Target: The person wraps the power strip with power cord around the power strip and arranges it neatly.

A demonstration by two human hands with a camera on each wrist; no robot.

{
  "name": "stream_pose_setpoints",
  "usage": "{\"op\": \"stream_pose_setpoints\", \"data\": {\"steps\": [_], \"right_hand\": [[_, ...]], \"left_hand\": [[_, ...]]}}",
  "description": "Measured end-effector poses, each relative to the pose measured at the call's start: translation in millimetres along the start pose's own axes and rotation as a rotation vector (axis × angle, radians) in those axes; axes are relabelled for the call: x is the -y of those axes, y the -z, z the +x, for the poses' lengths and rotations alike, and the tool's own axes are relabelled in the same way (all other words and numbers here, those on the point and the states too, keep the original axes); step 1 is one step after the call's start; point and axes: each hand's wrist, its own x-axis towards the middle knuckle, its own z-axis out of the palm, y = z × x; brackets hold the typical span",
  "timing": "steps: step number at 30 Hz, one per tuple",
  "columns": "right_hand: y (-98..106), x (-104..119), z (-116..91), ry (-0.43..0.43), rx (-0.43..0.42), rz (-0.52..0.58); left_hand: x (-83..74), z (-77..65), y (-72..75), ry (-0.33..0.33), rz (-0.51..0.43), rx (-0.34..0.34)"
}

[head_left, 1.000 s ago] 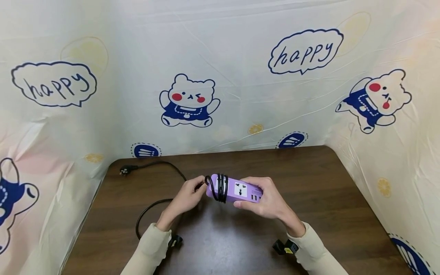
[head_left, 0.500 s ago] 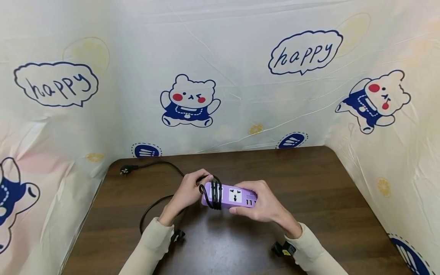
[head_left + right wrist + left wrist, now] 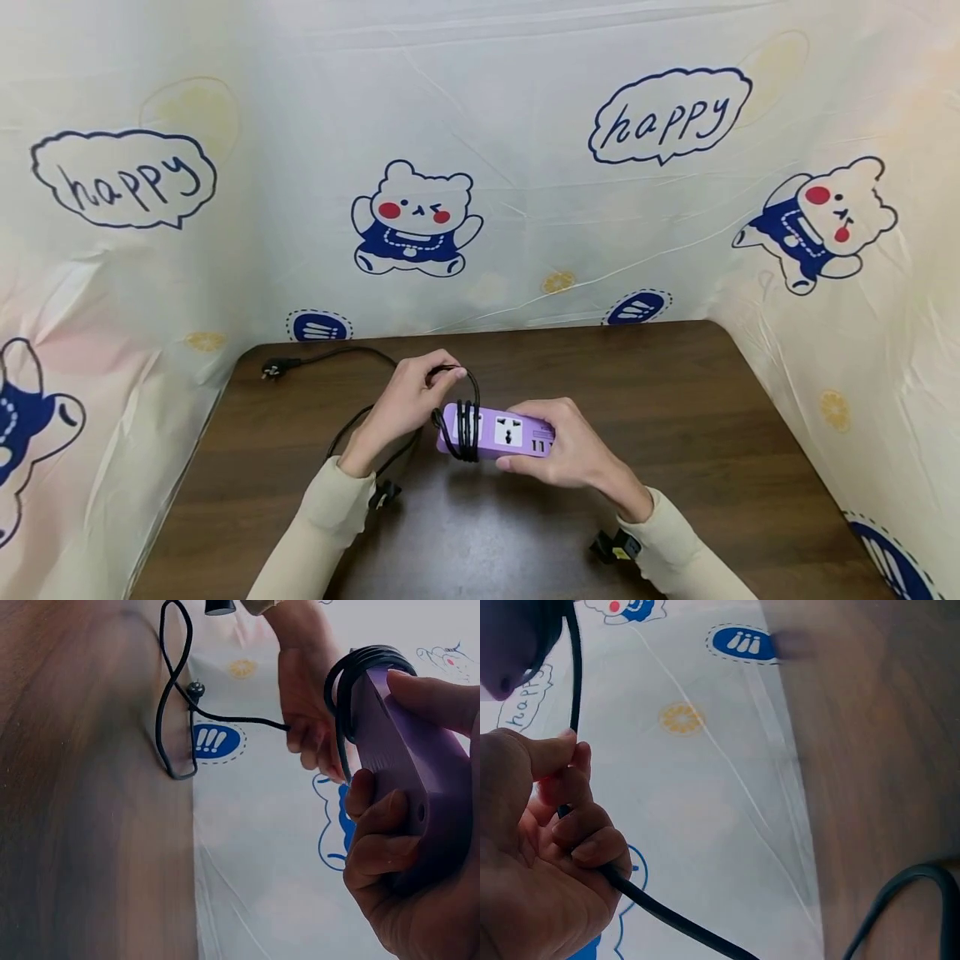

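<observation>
head view, right hand (image 3: 564,450): curled round the right end of the power strip (image 3: 491,435), thumb along the near side, fingers over the far side.
head view, power strip: purple with white sockets, held up over the brown counter (image 3: 675,400), its left part wrapped by several turns of black cord (image 3: 467,432).
head view, left hand (image 3: 408,396): pinches the cord just beyond the strip's left end; a short arc runs from the fingertips to the turns.
head view, plug (image 3: 274,368): lies near the counter's far left corner, on the free end of the cord.
head view, cloth (image 3: 540,208): pale, printed with bears and the word "happy", behind the counter and at both sides.
left wrist view, left hand: thumb and forefinger pinch the cord, the other fingers folded round it; the strip's end shows at the upper left.
right wrist view, right hand: wraps the strip, with the turns at the strip's far end.
right wrist view, cord: crosses itself in a loop near the plug.
</observation>
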Motion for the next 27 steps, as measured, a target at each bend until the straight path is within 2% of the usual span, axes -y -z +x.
{"op": "stream_pose_setpoints", "data": {"steps": [12, 21, 27], "right_hand": [[-1.2, -5.3, 1.8, 0.011, 0.033, -0.026], [-0.4, -6.5, 4.2, -0.022, 0.092, -0.064], [0.6, -8.4, 7.5, -0.009, 0.116, -0.102]], "left_hand": [[-15.1, 3.8, 5.6, -0.078, 0.027, 0.018], [-20.5, 2.0, 6.6, -0.098, 0.039, 0.028], [-27.0, 3.7, 7.7, -0.116, 0.071, 0.043]]}}
